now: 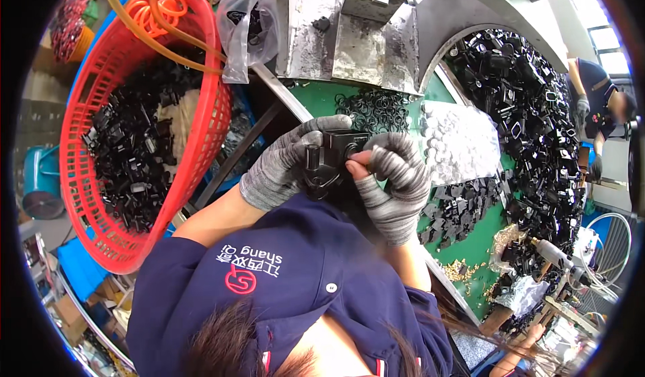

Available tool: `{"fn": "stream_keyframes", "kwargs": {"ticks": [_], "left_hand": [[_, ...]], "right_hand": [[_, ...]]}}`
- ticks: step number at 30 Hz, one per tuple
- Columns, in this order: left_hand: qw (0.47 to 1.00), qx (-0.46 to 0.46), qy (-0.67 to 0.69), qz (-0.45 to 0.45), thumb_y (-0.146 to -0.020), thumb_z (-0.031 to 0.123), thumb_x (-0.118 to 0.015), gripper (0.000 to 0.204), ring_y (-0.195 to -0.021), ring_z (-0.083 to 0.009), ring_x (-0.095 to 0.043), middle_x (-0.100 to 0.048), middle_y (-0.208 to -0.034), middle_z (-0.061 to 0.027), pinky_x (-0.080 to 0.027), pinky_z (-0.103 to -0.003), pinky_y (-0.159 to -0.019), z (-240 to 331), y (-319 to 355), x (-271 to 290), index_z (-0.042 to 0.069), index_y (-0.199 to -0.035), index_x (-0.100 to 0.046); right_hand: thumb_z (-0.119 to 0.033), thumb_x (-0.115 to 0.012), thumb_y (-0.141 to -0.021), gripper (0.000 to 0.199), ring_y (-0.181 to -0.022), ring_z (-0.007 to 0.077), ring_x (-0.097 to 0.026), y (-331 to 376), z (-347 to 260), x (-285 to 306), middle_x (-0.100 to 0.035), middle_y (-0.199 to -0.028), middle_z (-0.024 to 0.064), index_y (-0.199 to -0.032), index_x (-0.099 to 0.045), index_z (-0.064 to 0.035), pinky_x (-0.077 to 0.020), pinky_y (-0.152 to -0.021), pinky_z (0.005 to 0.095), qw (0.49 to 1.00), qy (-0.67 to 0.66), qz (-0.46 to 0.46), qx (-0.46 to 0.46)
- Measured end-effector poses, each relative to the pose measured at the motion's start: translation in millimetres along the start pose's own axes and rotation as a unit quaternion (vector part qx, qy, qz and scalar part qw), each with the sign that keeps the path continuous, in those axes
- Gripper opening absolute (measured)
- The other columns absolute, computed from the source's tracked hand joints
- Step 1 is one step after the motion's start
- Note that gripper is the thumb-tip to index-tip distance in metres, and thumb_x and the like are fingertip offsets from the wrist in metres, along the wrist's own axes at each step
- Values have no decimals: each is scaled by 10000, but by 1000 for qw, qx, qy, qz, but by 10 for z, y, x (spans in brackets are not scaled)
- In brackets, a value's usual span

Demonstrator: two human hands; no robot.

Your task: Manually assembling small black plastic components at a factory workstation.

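Observation:
Close to my chest, a black moulded plastic housing (325,165) with a boxy top and rounded lower end is gripped in my left hand (277,167). My right hand (398,187) meets its right side, thumb and forefinger pinched at a round opening; whatever may be between those fingertips is too small to make out. Both hands wear grey striped gloves, and the right fingertips are bare. Just beyond them, small black rings (379,110) lie heaped on the green tabletop (430,248). White round pieces in clear plastic (461,142) are to the right, with flat black pieces (462,208) nearer.
A red basket (201,154) of black parts stands at left, under orange hoses. Ahead is a metal fixture (376,48). Black parts (531,115) pile up along the right, near small brass pieces (460,271) and a power driver (557,253). Another person (598,98) works at far right.

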State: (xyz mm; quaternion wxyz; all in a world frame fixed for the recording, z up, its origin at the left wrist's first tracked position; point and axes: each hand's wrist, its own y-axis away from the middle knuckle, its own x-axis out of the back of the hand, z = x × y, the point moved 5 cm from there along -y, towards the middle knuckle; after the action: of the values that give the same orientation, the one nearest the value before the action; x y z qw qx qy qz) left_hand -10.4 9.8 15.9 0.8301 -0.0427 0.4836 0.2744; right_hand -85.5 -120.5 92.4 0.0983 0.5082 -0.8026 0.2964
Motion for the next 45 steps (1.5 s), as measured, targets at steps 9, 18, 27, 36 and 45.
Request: {"fn": "stream_keyframes", "kwargs": {"ticks": [9, 18, 27, 36, 45], "left_hand": [[988, 29, -151, -24, -895, 350, -678, 557, -1027, -197, -645, -639, -1186, -140, -539, -308, -864, 160, 29, 52, 3, -1305, -531], [894, -74, -441, -36, -849, 357, -708, 654, -1184, -222, -562, -588, -1273, -134, -432, -339, -1017, 359, 244, -48, 18, -1365, -492], [950, 85, -290, 85, -729, 75, -805, 721, -1026, -223, -653, -644, -1135, -105, -569, -318, -805, 38, 113, 251, 51, -1370, -477], [984, 46, -170, 5, -733, 27, -756, 842, -911, -234, -677, -600, -1222, -143, -579, -264, -640, -38, -44, 200, 132, -1475, -373], [938, 10, -328, 112, -756, 35, -779, 696, -843, -102, -637, -638, -1126, -77, -541, -220, -670, -5, -30, 220, 86, -1378, -472]], "right_hand": [[-102, -820, -744, 438, -888, 65, -539, 122, 442, -226, -617, -1001, 4, -1121, -609, -26, -453, -761, 232, 873, -390, -86, -280], [-170, -829, -761, 372, -671, 47, -534, 296, 594, -315, -620, -797, 2, -1031, -643, 6, -449, -592, 220, 874, -321, -92, -353], [-125, -701, -879, 176, -574, 80, -578, 431, 834, -2, -638, -719, 39, -1002, -679, 0, -487, -562, 247, 882, -301, -26, -361], [-19, -657, -807, 117, -677, 287, -635, 731, 1037, 755, -663, -808, 128, -906, -705, -59, -503, -648, 357, 955, 183, 67, -221], [-142, -785, -734, 228, -737, 268, -632, 865, 837, 734, -624, -837, 99, -923, -681, -68, -501, -657, 364, 929, 306, -58, -202]]}}
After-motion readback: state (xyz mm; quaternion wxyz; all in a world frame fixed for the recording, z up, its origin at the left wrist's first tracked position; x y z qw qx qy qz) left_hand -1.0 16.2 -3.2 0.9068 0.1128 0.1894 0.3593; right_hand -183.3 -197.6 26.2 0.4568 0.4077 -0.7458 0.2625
